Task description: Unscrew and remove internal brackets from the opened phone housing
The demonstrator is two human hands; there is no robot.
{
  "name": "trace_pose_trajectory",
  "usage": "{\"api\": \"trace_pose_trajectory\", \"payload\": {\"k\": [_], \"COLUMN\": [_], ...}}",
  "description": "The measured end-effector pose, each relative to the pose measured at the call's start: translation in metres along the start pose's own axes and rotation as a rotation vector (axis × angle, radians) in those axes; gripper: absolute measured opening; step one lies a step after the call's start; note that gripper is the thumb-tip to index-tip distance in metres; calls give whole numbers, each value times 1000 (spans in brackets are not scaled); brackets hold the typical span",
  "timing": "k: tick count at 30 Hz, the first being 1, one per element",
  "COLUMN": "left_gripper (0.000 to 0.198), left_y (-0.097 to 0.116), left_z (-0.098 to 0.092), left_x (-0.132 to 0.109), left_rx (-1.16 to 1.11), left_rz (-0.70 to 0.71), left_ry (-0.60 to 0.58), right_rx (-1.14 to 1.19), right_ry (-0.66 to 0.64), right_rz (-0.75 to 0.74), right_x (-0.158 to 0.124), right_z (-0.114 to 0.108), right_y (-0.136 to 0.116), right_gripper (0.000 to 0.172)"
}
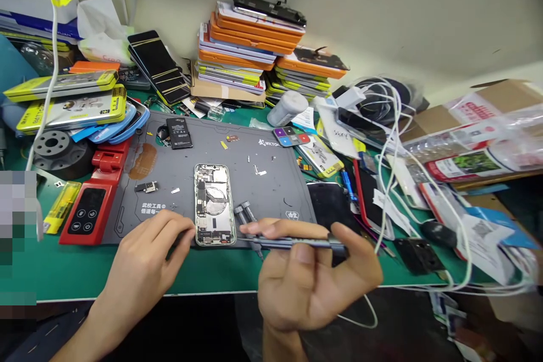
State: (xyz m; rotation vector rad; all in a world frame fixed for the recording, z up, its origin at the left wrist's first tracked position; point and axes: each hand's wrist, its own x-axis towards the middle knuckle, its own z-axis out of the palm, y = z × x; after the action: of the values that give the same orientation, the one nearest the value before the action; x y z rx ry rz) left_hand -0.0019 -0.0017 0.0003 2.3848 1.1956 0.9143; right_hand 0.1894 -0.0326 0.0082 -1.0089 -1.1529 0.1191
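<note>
An opened phone [215, 203] lies face up on the grey work mat [169, 175], its inner parts exposed. At its lower left edge rest the fingertips of my left hand [148, 254], curled in with the thumb close to the forefinger; it seems to hold the frame there. My right hand [314, 283] grips a slim grey-blue screwdriver [292, 243] nearly level, its tip pointing left toward the phone's lower right corner. Whether the tip touches the phone I cannot tell. Just behind that tip, a small dark grey tool [245, 214] lies beside the phone.
A black battery [179, 133], small metal pieces [258, 171] and a circuit piece [146, 186] lie on the mat. On the left stands a red device [87, 212] with buttons. Stacked boxes [250, 39] line the wall; white cables [396, 119] hang at the right.
</note>
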Motion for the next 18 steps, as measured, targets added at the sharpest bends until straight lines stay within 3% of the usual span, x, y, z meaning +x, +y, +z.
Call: {"api": "trace_pose_trajectory", "payload": {"k": [2, 4, 7, 9, 12, 18], "left_gripper": [6, 8, 8, 7, 6, 5], "left_y": [0, -1, -2, -3, -4, -3], "left_z": [-1, -1, 0, 0, 0, -1], "left_x": [-1, -1, -2, -3, -4, -4], "left_rx": [-33, -56, -34, -2, 12, -15], "left_rz": [-53, -82, -74, -56, -46, -37], "left_ry": [3, 9, 39, 57, 56, 58], "right_rx": [-36, -180, -440, -550, -655, -645], "right_ry": [-42, -200, -481, -581, -641, -667], "right_rz": [113, 186, 137, 78, 56, 94], "right_x": [7, 8, 0, -7, -15, -18], "right_z": [-1, -2, -1, 1, 4, 4], "right_y": [-13, -21, -17, -9, 2, 3], "right_gripper": [41, 34, 16, 14, 22, 23]}}
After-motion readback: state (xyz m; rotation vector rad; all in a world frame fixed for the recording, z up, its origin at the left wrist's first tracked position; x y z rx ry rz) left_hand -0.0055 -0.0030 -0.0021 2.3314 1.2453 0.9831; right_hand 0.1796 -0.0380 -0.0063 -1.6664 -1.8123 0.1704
